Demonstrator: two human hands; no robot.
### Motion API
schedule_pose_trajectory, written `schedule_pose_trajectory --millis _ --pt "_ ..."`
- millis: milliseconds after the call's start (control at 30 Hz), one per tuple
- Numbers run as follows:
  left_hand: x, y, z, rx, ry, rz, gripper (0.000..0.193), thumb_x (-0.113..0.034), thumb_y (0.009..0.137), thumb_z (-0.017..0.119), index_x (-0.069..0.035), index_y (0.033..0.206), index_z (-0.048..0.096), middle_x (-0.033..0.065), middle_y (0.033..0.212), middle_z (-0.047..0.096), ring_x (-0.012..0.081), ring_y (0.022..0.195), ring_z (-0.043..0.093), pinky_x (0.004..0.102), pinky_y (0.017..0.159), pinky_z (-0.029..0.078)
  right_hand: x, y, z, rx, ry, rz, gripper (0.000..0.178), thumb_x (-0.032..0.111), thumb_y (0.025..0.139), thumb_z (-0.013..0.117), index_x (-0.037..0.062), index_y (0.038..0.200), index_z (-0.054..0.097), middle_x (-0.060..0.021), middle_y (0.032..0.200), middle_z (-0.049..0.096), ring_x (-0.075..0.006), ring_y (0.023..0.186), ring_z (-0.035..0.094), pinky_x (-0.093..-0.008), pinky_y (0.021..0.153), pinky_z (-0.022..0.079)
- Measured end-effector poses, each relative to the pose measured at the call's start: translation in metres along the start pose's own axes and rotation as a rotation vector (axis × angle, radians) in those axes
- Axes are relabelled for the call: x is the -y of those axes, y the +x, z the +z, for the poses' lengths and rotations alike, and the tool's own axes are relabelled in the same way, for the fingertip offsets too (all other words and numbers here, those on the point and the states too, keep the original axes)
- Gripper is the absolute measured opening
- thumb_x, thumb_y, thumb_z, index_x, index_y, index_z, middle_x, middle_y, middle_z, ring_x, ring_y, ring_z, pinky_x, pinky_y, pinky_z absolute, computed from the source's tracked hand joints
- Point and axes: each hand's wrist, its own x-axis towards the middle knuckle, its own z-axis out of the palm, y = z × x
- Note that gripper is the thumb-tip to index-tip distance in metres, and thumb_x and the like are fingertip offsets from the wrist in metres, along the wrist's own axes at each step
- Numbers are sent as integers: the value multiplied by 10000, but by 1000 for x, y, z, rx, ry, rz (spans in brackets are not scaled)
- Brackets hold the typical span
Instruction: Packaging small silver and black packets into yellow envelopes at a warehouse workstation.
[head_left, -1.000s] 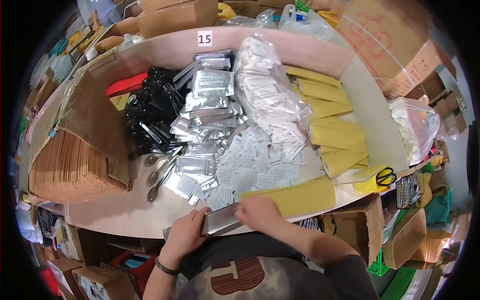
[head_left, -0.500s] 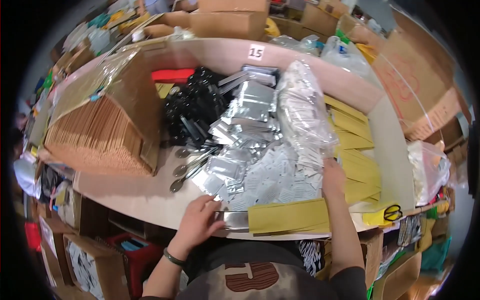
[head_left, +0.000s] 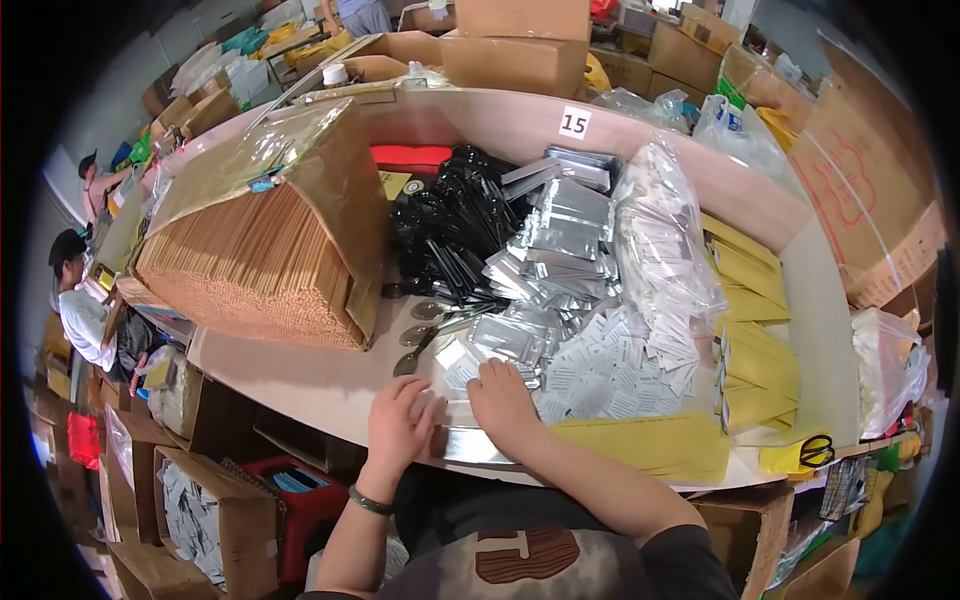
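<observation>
My left hand (head_left: 400, 418) is above the table's front edge, fingers curled inward and closed; something pale and thin seems to be at its fingertips, too small to name. Beside it, my right hand (head_left: 505, 405) reaches across with bent fingers at the near edge of the clear and silver packets (head_left: 515, 335). What its fingertips hold is hidden. A flat silver strip (head_left: 468, 446) lies below both hands. Under my right forearm is a yellow envelope (head_left: 650, 445). White printed slips (head_left: 610, 375) are heaped beyond it, and dark spoons (head_left: 418, 336) lie left of the packets.
A carton of stacked brown sheets (head_left: 250, 260) stands at left. Behind are black plastic-wrapped pieces (head_left: 465, 205), silver pouches (head_left: 568, 220) and a clear bag of slips (head_left: 662, 240). Yellow envelopes (head_left: 755, 370) and scissors (head_left: 818, 451) are at right. A person (head_left: 85, 310) sits far left.
My right hand has moved left from the slips beside the clear bag to the packets near my left hand. The whole view has shifted, so the table appears farther right.
</observation>
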Motion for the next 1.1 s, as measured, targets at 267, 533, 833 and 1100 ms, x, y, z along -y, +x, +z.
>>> schedule_pose_trajectory --millis 267,533,833,1100 --pt "15 36 28 -19 -133 -66 216 -121 818 690 -49 1020 671 144 1001 662 347 905 643 400 801 530 4 14 0 -49 170 -81 115 81 786 565 -13 794 631 -169 951 585 -345 971 567 -452 817 470" --pt "7 47 42 193 19 -192 186 -200 853 685 -47 895 590 152 842 657 358 799 644 461 676 500 -36 -35 -54 35 66 58 81 86 825 614 9 829 638 -143 916 610 -348 869 598 -445 759 492" --pt "-31 13 69 86 -660 -341 142 -82 905 648 -13 924 524 146 745 654 271 634 631 320 606 487 -22 -31 -46 -171 363 -19 155 41 777 714 27 921 656 -192 1168 583 -370 1017 593 -416 830 514" --pt "-8 50 35 179 -131 -265 181 -189 898 640 -59 1016 595 141 866 672 363 766 657 412 685 525 -66 -22 -60 -270 387 121 156 134 851 639 61 988 652 -150 936 635 -366 861 609 -422 783 502"
